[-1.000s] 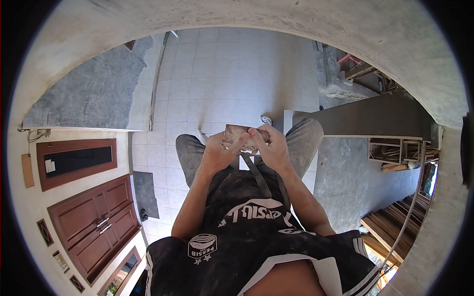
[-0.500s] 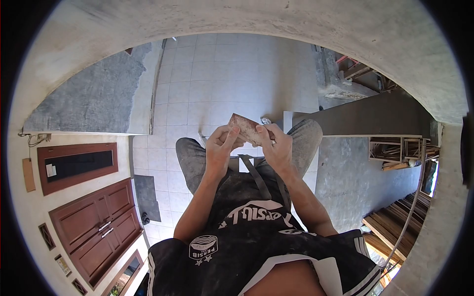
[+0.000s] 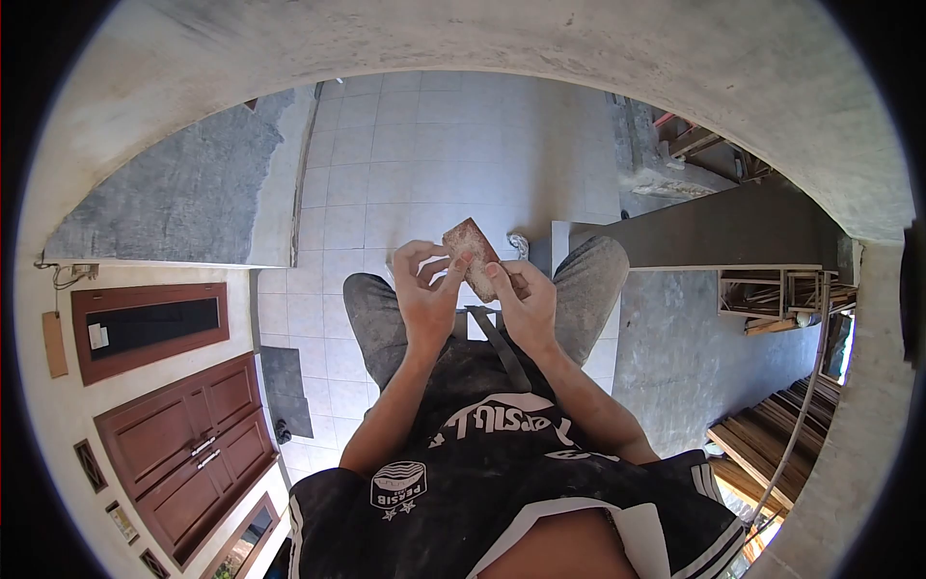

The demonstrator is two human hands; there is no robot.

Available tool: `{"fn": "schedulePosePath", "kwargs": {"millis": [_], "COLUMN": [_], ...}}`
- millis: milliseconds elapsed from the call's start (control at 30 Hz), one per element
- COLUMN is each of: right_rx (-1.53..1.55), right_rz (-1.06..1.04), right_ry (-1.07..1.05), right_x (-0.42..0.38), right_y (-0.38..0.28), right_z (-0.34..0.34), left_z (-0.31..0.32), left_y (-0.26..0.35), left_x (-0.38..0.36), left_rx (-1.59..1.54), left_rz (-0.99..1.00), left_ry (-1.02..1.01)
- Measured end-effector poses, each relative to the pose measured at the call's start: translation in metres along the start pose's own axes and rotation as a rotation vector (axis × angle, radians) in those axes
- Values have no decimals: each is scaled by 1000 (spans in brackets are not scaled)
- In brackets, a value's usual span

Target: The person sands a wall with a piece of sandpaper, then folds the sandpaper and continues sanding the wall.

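A dusty, reddish-brown rectangular piece of sandpaper (image 3: 469, 249) is held up in front of my knees, tilted, with pale powder over its face. My right hand (image 3: 526, 304) is closed on its lower right edge, thumb on the front and fingers curled behind. My left hand (image 3: 427, 294) has its thumb pressed on the front face, while its other fingers bend loosely at the left side; their tips are partly hidden. Both hands look dusty.
Pale floor tiles (image 3: 405, 159) lie below and beyond my knees. A grey ledge (image 3: 714, 227) juts in from the right. Stacked wooden boards (image 3: 772, 434) stand at the lower right, and brown double doors (image 3: 188, 449) are at the left. A small crumpled item (image 3: 519, 244) lies near my right knee.
The sandpaper has turned to a steeper slant and shifted slightly left. My left fingers have loosened and spread from its edge, and my right hand has moved a little down and left.
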State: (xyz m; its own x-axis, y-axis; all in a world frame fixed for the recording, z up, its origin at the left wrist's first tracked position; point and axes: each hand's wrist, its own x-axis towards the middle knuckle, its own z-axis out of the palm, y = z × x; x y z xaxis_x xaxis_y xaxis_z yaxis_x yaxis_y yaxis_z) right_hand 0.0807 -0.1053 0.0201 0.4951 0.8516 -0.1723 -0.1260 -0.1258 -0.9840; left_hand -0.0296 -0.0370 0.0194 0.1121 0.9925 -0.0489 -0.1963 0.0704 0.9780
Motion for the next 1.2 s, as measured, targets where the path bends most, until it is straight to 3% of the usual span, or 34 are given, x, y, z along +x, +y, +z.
{"fn": "schedulePosePath", "kwargs": {"millis": [33,133,233,433,533,633,833,1033,1200], "right_rx": [4,22,32,89,49,36,55,-91,-42], "right_rz": [-16,-37,-22,36,18,-25,-42,-27,-45], "right_ry": [-8,-37,-68,-108,-68,-34,-22,-37,-107], "right_x": [0,-2,-2,-1,-1,-1,1,5,12], "right_y": [2,7,9,1,0,5,6,-11,-18], "right_z": [1,4,0,-7,-9,-9,-10,-19,-22], "left_z": [1,-6,-4,-16,-17,-15,-18,-29,-27], "left_y": [-2,16,23,34,41,46,41,27,40], "left_x": [-2,-5,2,15,16,16,14,21,20], "left_rx": [27,165,109,210,247,208,134,327,193], "left_rz": [105,-128,-11,-87,-33,-137,-117,-269,-381], "left_ry": [63,-42,-88,-319,-334,-304,-309,-429,-527]}}
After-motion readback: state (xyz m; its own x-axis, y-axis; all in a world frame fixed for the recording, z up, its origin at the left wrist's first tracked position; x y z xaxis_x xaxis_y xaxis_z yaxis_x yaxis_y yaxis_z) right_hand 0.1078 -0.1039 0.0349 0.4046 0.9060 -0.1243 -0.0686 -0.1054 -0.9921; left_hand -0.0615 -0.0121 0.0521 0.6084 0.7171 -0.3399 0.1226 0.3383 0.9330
